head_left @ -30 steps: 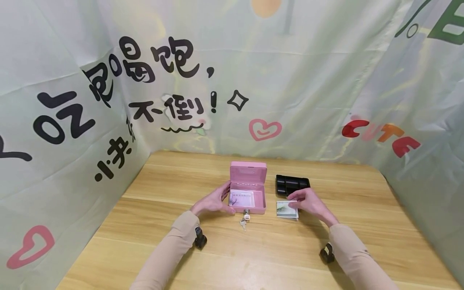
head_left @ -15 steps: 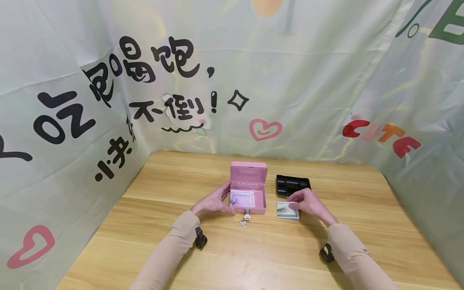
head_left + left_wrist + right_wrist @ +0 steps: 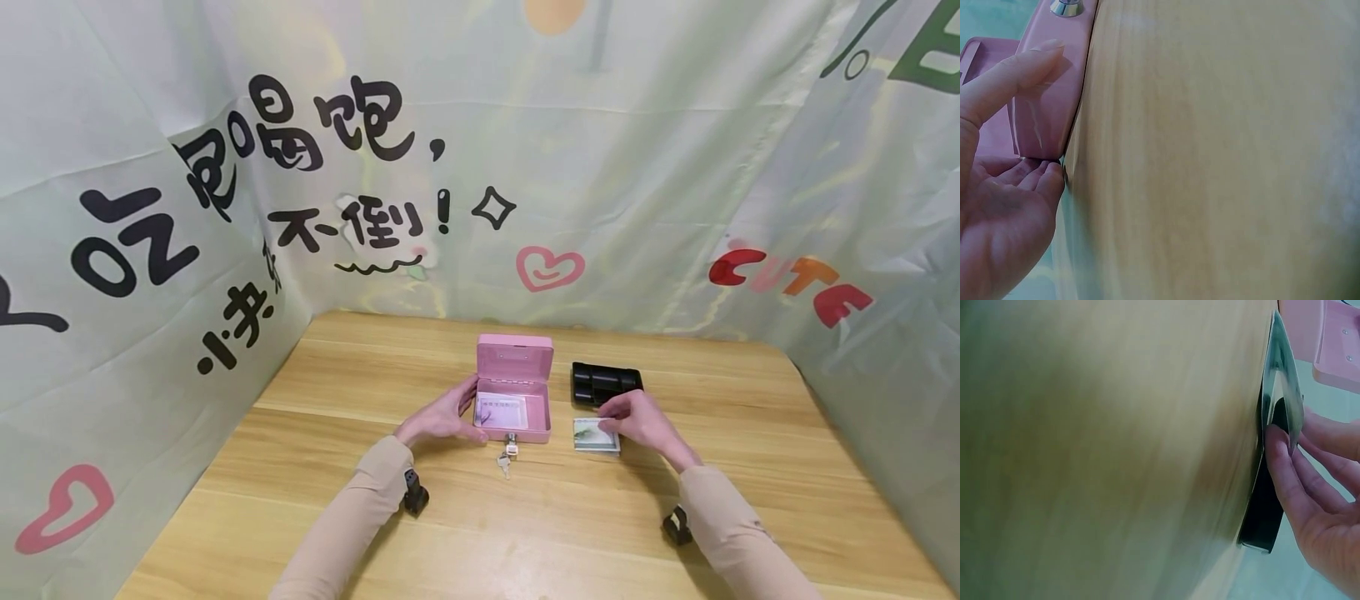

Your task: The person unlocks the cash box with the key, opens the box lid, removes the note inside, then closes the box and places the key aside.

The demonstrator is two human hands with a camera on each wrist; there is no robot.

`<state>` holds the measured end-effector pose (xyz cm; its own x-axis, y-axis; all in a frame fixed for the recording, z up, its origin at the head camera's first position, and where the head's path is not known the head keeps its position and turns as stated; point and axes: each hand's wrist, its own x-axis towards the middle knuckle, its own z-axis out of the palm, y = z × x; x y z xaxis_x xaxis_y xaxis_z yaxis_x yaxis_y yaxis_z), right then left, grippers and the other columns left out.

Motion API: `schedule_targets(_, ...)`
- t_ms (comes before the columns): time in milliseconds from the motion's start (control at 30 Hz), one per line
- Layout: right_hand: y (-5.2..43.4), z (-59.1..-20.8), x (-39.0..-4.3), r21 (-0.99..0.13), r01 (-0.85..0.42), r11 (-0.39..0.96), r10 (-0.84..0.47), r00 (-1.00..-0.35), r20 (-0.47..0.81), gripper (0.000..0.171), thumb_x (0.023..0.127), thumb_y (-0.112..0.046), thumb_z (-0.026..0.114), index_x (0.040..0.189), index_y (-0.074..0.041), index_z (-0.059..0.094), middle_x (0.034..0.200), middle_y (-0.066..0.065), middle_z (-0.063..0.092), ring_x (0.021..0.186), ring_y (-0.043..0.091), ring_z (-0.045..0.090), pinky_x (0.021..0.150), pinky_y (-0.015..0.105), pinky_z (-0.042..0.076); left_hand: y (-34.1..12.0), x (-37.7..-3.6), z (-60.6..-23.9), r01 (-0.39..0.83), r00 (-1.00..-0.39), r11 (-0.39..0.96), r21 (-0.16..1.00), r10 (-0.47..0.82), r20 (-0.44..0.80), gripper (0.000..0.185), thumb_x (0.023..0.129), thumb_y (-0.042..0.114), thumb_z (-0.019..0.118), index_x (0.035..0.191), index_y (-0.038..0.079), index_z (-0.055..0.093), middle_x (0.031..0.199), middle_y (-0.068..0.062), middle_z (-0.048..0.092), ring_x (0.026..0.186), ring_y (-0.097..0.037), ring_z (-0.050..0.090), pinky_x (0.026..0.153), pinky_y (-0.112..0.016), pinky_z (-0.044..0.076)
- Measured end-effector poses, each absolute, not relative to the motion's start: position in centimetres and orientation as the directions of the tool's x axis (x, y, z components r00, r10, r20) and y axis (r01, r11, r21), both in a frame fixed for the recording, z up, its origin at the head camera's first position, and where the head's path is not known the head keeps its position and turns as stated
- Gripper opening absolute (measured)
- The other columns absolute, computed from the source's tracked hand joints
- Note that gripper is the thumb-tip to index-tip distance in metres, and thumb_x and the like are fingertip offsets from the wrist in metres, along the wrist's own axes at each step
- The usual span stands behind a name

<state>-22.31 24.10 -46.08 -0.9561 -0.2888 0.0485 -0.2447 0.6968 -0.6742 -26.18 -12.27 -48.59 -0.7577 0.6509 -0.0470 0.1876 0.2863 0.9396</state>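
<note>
**Lifting the top note off the stack beside the pink cash box**

Taking the pink cash box (image 3: 514, 398) as landmark: nearest the person, a small bunch of keys (image 3: 507, 457) hangs from the lock in its front wall onto the wooden table (image 3: 375, 517).

Against the box's left front corner lies the left hand (image 3: 441, 417), its fingers straight and loose, thumb laid on the front wall and fingertips at the side, bracing rather than gripping.

Just right of the box lies the stack of banknotes (image 3: 596, 435). The right hand (image 3: 637, 419) rests on its far right part; the right wrist view shows the fingertips (image 3: 1275, 434) curling under a lifted edge of the top note (image 3: 1285, 375).

My reading: 1 note is being peeled off. The next move calls for a firm pinch without dragging the notes below.

Beyond the stack, right of the box's upright lid, sits the black coin tray (image 3: 604, 382).
</note>
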Motion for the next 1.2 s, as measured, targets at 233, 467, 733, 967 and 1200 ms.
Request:
schedule_targets(233, 24.3, -45.7, -22.0, -0.668, -0.235, 0.706, -0.266, -0.962, 0.058, 0.017, 0.083, -0.007, 0.078, 0.095, 0.004, 0.075, 0.09, 0.017, 0.077, 0.077, 0.014, 0.068, 0.065, 0.017, 0.054, -12.2, -26.1, -48.5, 0.192, -0.761, 0.297, 0.935, 0.647, -0.05, 0.118, 0.075, -0.002, 0.081, 0.16, -0.001, 0.0, 0.169, -0.021, 0.008, 0.157, -0.038, 0.013, 0.131, -0.049, 0.013)
schedule_targets(467, 24.7, -45.6, -21.8, -0.666, -0.238, 0.707, -0.245, -0.966, 0.085, 0.016, 0.083, -0.008, 0.078, 0.094, 0.003, 0.075, 0.09, 0.016, 0.077, 0.076, 0.011, 0.068, 0.063, 0.017, 0.053, -12.2, -25.8, -48.3, 0.188, -0.76, 0.296, 0.936, 0.648, -0.052, 0.119, 0.074, -0.004, 0.081, 0.16, -0.001, -0.001, 0.17, -0.02, 0.007, 0.157, -0.037, 0.013, 0.131, -0.048, 0.013)
schedule_targets(733, 24.6, -44.8, -21.7, -0.66, -0.214, 0.72, -0.204, -0.974, 0.094, 0.019, 0.086, -0.008, 0.076, 0.101, 0.004, 0.075, 0.096, 0.018, 0.077, 0.082, 0.018, 0.07, 0.066, 0.018, 0.055, -12.2, -26.0, -48.5, 0.175, -0.766, 0.29, 0.941, 0.641, -0.055, 0.118, 0.075, -0.004, 0.08, 0.161, 0.0, 0.0, 0.17, -0.02, 0.007, 0.157, -0.037, 0.013, 0.131, -0.049, 0.012)
schedule_targets(967, 24.0, -44.2, -21.7, -0.68, -0.249, 0.69, -0.21, -0.967, 0.141, 0.02, 0.087, -0.009, 0.077, 0.103, 0.003, 0.075, 0.099, 0.018, 0.077, 0.086, 0.021, 0.073, 0.069, 0.017, 0.056, -12.2, -26.2, -48.7, 0.181, -0.765, 0.29, 0.94, 0.642, -0.05, 0.118, 0.075, -0.003, 0.08, 0.161, 0.001, 0.001, 0.17, -0.019, 0.008, 0.157, -0.037, 0.013, 0.132, -0.049, 0.012)
schedule_targets(1200, 22.5, -44.0, -22.0, -0.733, -0.297, 0.611, -0.259, -0.951, 0.17, 0.021, 0.086, -0.006, 0.077, 0.103, 0.004, 0.075, 0.097, 0.018, 0.078, 0.082, 0.009, 0.073, 0.071, 0.017, 0.06, -12.3, -26.2, -48.8, 0.178, -0.772, 0.317, 0.932, 0.631, -0.067, 0.118, 0.076, 0.0, 0.082, 0.161, 0.0, 0.0, 0.169, -0.02, 0.008, 0.157, -0.037, 0.014, 0.131, -0.049, 0.013)
